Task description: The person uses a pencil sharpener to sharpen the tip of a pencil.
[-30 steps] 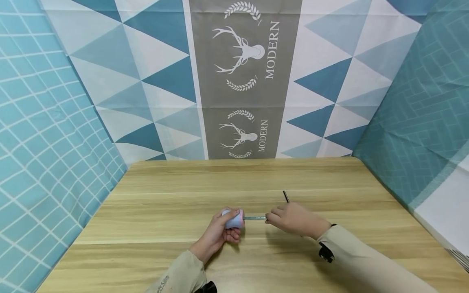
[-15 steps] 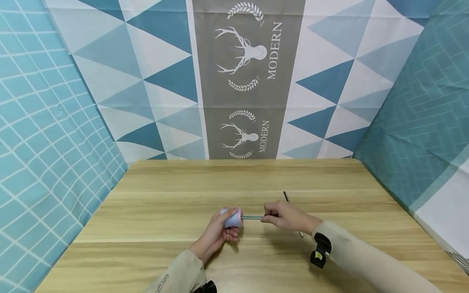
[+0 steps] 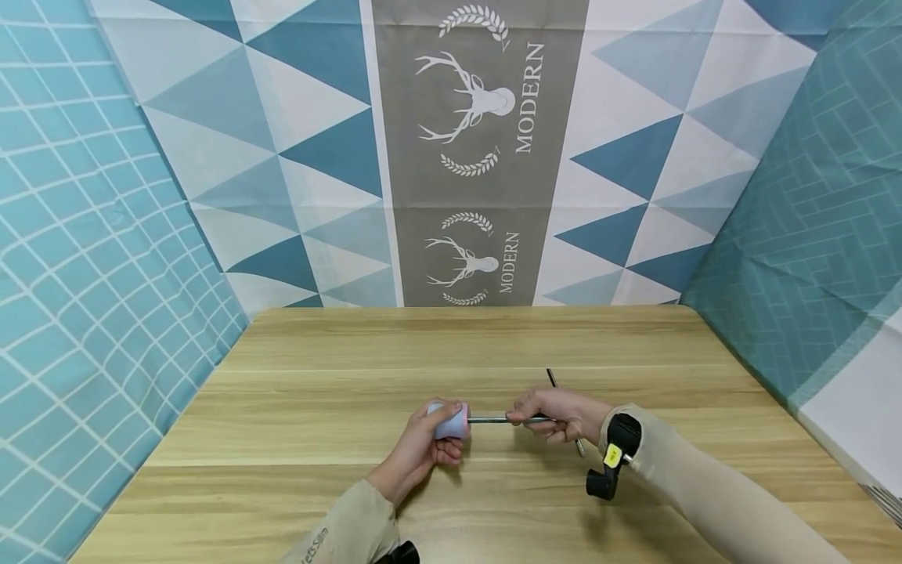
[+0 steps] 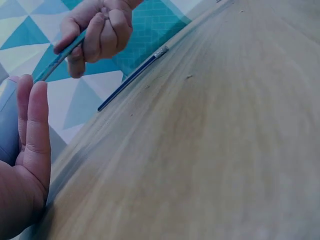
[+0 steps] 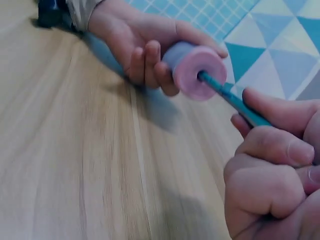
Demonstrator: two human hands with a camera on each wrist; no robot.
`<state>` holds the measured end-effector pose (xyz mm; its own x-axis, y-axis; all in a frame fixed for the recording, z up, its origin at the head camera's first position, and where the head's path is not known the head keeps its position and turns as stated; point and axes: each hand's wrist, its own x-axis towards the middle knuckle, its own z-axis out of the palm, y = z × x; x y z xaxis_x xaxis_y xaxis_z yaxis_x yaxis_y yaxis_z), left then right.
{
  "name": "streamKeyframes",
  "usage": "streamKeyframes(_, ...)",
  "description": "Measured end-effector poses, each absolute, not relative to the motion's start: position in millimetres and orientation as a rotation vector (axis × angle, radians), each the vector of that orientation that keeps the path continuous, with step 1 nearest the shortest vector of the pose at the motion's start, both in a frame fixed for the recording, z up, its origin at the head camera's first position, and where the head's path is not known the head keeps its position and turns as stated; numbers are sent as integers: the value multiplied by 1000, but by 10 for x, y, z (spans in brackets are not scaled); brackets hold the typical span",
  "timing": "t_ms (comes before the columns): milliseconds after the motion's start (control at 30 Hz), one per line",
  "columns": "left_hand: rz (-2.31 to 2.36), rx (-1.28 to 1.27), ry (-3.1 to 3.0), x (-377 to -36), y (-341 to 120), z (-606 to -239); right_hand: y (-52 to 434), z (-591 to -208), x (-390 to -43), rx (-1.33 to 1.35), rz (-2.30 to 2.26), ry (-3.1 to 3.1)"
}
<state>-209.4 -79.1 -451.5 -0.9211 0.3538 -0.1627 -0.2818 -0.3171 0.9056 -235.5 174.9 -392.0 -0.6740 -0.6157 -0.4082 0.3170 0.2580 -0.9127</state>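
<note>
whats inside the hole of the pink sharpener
A teal pencil goes into the hole in the sharpener; the right hand grips its other end. Its tip is hidden inside.

The right hand (image 5: 272, 170) is cut by the right wrist view's edge at 4 o'clock. It hides the far end of the pencil (image 5: 235, 100). The sharpener (image 4: 7, 125) is cut at 9 o'clock.

Level pencil (image 3: 510, 420) in pink-faced sharpener (image 3: 451, 421)
</note>
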Motion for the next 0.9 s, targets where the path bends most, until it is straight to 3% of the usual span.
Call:
streamKeyframes(167, 2257, 111, 1554, -2082, -788, -4523, 1781, -3946, -2284, -560, -1452, 2080)
streamKeyframes(267, 2256, 129, 1552, -2077, -789, -4532, 1779, -3970, -2209, -1012, -1193, 2525)
streamKeyframes(433, 2263, 142, 1543, -2091, -794, -4535, 1716, -4090, -2176, -1879, -393, 3206)
streamKeyframes(567, 2262, 148, 1536, -2099, -798, -4528, 1669, -4168, -2211, -2201, -224, 3322)
streamKeyframes(700, 2273, 135, 1531, -2097, -790, -4530, 1640, -4193, -2210, -2091, -454, 3246)
streamKeyframes(900, 2278, 96, 1551, -2100, -787, -4516, 1619, -4075, -2174, -1337, -983, 2878)
